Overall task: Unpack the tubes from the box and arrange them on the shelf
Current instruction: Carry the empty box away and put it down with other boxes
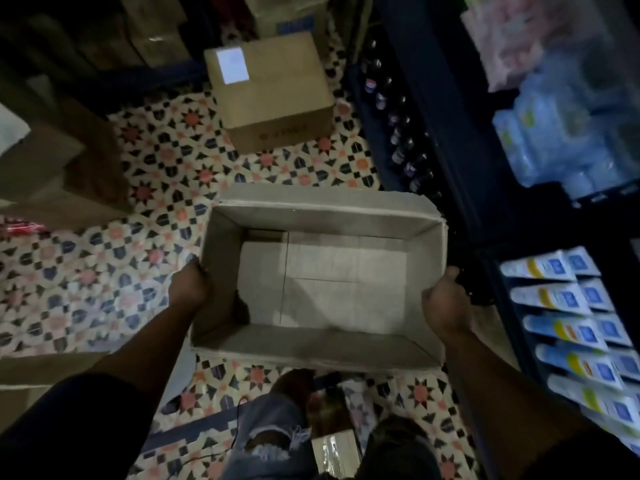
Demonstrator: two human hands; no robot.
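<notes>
Though apart, left hand (188,285), right hand (446,303) around opposite rims of box (322,351).

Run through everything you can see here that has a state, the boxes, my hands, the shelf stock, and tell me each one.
open box: top open, held between both hands, no tubes visible inside
left hand: grips the box's left wall
right hand: grips the box's right wall
tubes: lying in rows on the shelf
closed box: shut, standing on the tiled floor
bottles: upright in a row
</notes>
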